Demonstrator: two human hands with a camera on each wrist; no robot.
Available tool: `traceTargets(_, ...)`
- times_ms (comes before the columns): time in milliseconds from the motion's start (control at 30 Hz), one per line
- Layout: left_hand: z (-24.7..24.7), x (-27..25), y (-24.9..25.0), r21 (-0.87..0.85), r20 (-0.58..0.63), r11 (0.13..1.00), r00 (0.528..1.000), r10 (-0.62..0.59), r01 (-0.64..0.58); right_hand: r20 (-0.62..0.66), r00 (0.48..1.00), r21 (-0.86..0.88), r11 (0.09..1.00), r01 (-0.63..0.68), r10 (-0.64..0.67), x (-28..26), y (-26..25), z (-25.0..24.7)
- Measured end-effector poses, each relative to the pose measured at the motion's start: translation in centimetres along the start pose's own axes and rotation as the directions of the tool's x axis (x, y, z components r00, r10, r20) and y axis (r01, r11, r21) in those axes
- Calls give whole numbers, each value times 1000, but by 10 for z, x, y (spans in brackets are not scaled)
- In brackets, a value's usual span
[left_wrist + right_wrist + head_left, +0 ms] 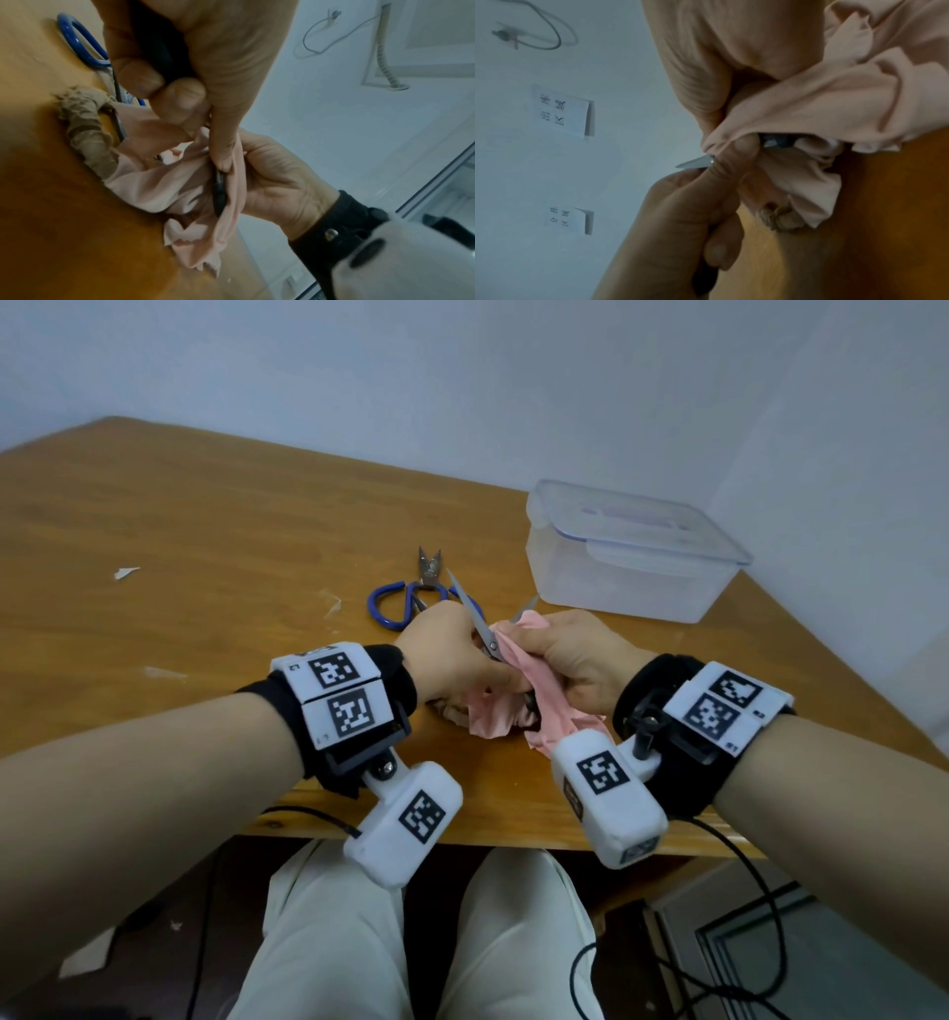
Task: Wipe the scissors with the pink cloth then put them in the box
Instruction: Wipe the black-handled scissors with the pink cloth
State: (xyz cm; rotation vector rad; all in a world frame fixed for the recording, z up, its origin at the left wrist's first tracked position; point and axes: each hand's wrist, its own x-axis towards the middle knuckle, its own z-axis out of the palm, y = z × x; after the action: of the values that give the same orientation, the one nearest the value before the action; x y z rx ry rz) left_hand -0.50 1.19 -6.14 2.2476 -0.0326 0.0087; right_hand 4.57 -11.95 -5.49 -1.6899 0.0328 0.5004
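Note:
My left hand (452, 654) grips a small pair of scissors (485, 634) by its dark handles (219, 190), the silver blades spread in a V and pointing away from me. My right hand (570, 654) pinches the pink cloth (534, 680) round the right blade, whose tip (693, 163) sticks out past the fingers. The rest of the cloth (159, 182) hangs onto the wooden table (205, 546). The clear plastic box (631, 546) stands at the back right with a lid on it.
Blue-handled scissors (390, 608) lie on the table just beyond my left hand. Another pair with tan wrapped handles (85, 130) lies under the hands, partly covered by the cloth. Small paper scraps (126, 572) lie to the left. Cables hang below the table's near edge.

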Motion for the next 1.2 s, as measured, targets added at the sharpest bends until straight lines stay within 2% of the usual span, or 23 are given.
traceTargets(200, 4, 2, 1, 65, 16, 998, 999, -29, 28, -109, 994, 14, 1000, 18, -17, 6, -3, -4)
traceTargets(367, 4, 2, -2, 26, 19, 999, 999, -42, 42, -46, 999, 2, 1000, -23, 23, 3, 4, -5)
traceTargets(533, 5, 3, 3, 91, 31, 995, 998, -50, 47, -169, 986, 21, 1000, 4, 0, 8, -5, -10)
traceTargets(667, 4, 3, 1, 26, 34, 996, 996, -83, 82, -124, 991, 27, 999, -40, 43, 9, -2, -9)
traceTargets(733, 6, 3, 2, 36, 37, 995, 995, -89, 88, -134, 991, 10, 1000, -23, 25, 13, 1, -10)
traceTargets(867, 6, 3, 4, 59, 27, 994, 996, -89, 87, -187, 982, 0, 1000, 12, -12, 19, -1, -11)
traceTargets(1067, 1, -1, 2, -75, 75, 990, 990, -116, 121, -298, 954, 73, 997, -6, 28, 29, -9, -19)
traceTargets(1200, -3, -2, -6, -2, 23, 997, 996, -81, 81, -384, 923, 92, 996, 19, 18, 33, -9, -32)
